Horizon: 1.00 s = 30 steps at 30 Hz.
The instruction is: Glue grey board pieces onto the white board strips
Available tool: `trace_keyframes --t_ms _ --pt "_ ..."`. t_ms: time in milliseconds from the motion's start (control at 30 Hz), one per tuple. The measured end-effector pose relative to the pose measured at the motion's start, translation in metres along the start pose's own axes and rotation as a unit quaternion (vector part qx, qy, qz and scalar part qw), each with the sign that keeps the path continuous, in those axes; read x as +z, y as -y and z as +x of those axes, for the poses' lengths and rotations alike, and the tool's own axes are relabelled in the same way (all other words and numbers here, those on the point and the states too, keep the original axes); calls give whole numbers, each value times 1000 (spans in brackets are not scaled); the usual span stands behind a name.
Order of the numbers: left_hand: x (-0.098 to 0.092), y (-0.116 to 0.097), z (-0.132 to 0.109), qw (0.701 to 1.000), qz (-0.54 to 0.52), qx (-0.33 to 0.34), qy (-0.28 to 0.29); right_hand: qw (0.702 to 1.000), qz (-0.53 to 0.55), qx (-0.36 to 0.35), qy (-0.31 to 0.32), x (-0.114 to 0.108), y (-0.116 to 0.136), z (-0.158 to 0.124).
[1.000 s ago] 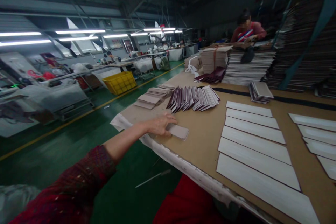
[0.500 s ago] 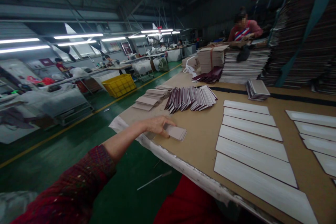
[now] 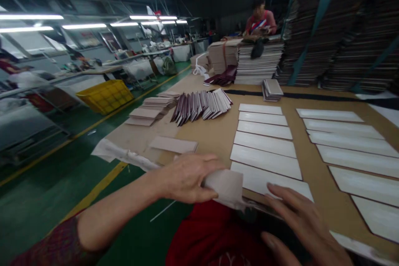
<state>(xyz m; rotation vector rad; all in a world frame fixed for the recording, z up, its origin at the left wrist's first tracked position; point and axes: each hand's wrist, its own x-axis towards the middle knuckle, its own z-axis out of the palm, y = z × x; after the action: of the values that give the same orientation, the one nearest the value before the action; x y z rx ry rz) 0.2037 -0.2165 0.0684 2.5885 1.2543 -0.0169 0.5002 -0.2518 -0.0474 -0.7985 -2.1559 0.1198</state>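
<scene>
Head view: left hand [image 3: 187,178] pinches a beige card [image 3: 223,187] firmly at the worktop [image 3: 212,141] edge, while the open right hand [image 3: 301,226] spreads just beside white card strips [image 3: 264,145] lying in tidy rows.

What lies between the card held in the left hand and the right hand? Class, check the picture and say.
Nothing upright blocks the way. Only the near end of the lowest white strip lies flat in the gap between the tan card in the left hand and the right hand.
</scene>
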Motion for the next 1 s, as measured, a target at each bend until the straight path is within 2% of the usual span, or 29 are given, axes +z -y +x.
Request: trace_keyframes --t_ms 133,300,433,500,600,667,733,833,933,1000 --pt "25 -30 13 996 -68 34 36 997 -27 -50 43 2 11 20" --pt "41 -41 18 994 -95 37 46 996 -5 -59 65 3 9 2" --pt "47 -47 21 993 -94 49 44 996 -11 -54 73 -3 7 -5" --pt "46 -45 20 993 -93 73 2 996 -4 -41 84 -12 2 -5" --pt "45 -33 13 982 -89 79 -149 996 -5 20 89 -36 -16 -10" --pt "47 -21 8 960 -102 24 -261 994 -16 84 70 -54 -35 -19" --pt "55 -8 6 938 -126 -47 -320 986 -16 159 41 -68 -56 -31" --pt "71 3 8 935 -170 -82 -301 973 -7 223 52 -75 -84 -44" --pt "85 4 16 940 -213 -68 -257 974 -11 205 98 -66 -99 -49" --pt "90 2 22 937 -235 -77 -248 977 -9 181 113 -59 -103 -47"
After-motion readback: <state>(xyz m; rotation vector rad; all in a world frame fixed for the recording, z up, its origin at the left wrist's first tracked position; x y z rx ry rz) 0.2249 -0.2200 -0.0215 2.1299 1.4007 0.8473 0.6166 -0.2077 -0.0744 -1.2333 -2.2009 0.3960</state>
